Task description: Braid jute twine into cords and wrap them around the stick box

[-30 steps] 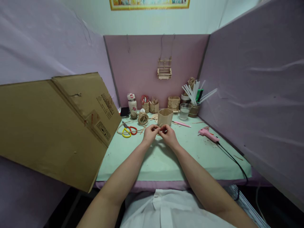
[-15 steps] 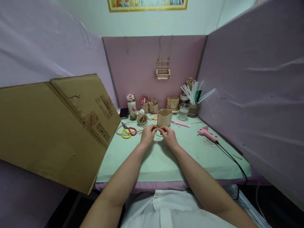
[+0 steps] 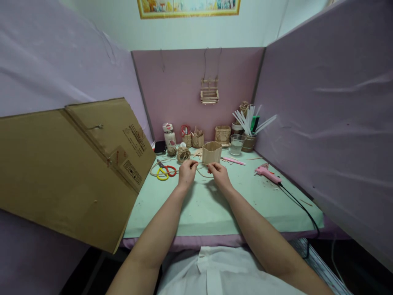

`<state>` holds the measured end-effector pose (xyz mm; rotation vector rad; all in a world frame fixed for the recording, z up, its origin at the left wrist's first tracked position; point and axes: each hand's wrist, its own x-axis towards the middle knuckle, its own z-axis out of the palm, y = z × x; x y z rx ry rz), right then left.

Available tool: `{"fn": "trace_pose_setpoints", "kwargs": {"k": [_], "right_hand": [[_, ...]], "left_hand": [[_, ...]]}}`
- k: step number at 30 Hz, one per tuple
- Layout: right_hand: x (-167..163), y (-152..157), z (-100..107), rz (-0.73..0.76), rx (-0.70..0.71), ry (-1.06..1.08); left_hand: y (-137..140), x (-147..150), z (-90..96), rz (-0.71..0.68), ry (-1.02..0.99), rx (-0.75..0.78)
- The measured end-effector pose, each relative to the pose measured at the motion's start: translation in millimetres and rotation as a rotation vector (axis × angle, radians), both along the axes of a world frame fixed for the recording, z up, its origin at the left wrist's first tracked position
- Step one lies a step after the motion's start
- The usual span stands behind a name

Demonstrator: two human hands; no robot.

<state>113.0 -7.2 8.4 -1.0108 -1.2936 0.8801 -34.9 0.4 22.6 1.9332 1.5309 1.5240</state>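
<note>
Above the table, my left hand (image 3: 187, 173) and my right hand (image 3: 219, 175) each pinch a thin tan twine (image 3: 202, 173). A short length of it spans the gap between my fingertips, and a loop hangs below. Just beyond my hands stands a round holder of wooden sticks (image 3: 211, 153), upright and open at the top. A ball of twine (image 3: 184, 154) lies past my left hand. Scissors (image 3: 166, 172) with yellow and red handles rest to the left, with twine strands around them.
A pink glue gun (image 3: 267, 173) with a black cord lies at the right. A pink pen (image 3: 233, 161), a cup of water (image 3: 236, 146) and a pot of white glue sticks (image 3: 250, 141) stand or lie farther back. A large cardboard sheet (image 3: 76, 176) leans in from the left.
My hands have moved apart from nearly touching, drawing a stretch of twine between them. The camera view has shifted slightly.
</note>
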Motion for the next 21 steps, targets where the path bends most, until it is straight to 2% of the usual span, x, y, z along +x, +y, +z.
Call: {"fn": "trace_pose_setpoints", "kwargs": {"k": [5,12,16,21], "right_hand": [[0,-1,1,0.016,-0.01,0.056],[-2,0,0,0.059,0.027,0.031],[-3,-2,0,0.101,0.048,-0.026],[-3,-2,-1,0.067,0.028,-0.059]], "left_hand": [[-1,4,-2.0,-0.055,-0.129,-0.089],[-1,12,-6.9,-0.124,-0.098,-0.149],[1,13,-10.7,-0.157,-0.147,-0.198],[3,12,-11.4,-0.146,-0.174,-0.222]]}}
